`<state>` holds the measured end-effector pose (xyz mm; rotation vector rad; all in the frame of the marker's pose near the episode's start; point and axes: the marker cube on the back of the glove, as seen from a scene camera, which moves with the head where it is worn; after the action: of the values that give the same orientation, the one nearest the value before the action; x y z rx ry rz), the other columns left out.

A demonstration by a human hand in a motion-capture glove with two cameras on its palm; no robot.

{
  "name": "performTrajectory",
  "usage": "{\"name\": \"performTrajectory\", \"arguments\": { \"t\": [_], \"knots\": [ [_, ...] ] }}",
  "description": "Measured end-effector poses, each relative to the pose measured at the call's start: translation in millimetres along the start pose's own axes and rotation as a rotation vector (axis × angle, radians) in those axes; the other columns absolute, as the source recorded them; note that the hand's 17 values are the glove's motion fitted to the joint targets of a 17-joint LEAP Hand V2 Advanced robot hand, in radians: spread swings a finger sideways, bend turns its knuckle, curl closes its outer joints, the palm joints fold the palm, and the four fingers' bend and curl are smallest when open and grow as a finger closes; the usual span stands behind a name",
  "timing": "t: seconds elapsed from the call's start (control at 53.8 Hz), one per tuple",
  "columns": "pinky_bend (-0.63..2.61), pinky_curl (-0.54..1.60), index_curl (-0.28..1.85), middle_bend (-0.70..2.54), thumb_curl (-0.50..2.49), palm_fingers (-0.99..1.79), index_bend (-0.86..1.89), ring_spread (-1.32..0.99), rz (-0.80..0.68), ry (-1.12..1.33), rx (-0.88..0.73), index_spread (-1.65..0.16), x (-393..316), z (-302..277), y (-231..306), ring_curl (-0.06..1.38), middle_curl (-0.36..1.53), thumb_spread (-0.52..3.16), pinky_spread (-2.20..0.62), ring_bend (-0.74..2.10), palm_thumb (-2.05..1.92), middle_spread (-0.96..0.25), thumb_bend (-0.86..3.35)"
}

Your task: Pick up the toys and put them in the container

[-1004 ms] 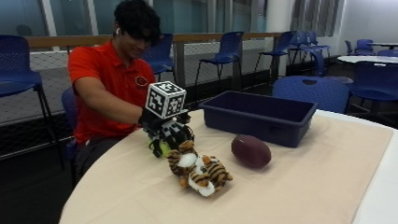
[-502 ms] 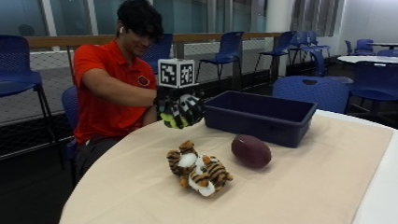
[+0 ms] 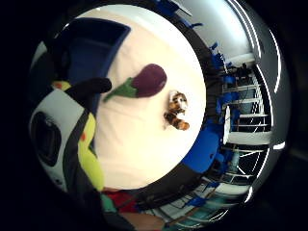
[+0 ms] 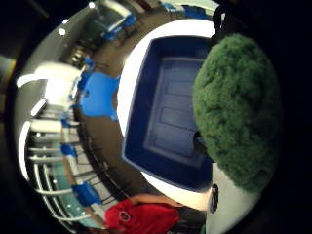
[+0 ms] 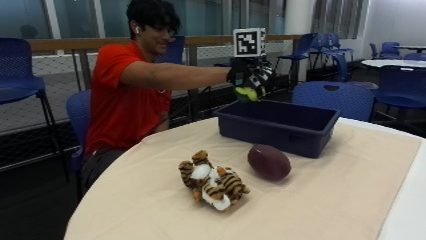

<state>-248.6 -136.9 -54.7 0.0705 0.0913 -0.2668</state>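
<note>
Two toys on table [image 5: 346, 200], gloved hands [image 5: 249, 75] gripping green toy [image 5: 247, 93] (no legible labels)

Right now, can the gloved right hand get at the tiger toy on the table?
Probably not yet. The right hand is up over the blue container, its grip full with a green toy. The tiger toy lies in the open beside the eggplant toy, with nothing covering it.
</note>
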Motion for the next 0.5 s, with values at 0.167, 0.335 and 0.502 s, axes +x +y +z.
{"name": "performTrajectory", "arguments": {
  "t": [0.167, 0.335, 0.502],
  "knots": [
    [0.95, 0.34, 0.57, 0.53, 0.87, 0.89, 0.18, -0.58, -0.111, 0.001, 0.018, -0.45, -40, 0, -25, 0.47, 0.62, 0.78, -0.43, 0.84, 0.73, -0.48, 0.2],
    [0.95, 0.34, 0.63, 0.52, 0.92, 0.88, 0.18, -0.59, -0.161, 0.011, 0.019, -0.47, -44, 7, -33, 0.48, 0.66, 0.75, -0.43, 0.83, 0.72, -0.48, 0.19],
    [1.04, 0.41, 0.62, 0.28, 0.84, 0.06, 0.03, -0.5, -0.115, 0.052, -0.122, -0.44, -23, 24, -29, 0.5, 0.62, 0.96, -0.2, 0.74, 0.46, -0.42, 0.04]
  ]
}}
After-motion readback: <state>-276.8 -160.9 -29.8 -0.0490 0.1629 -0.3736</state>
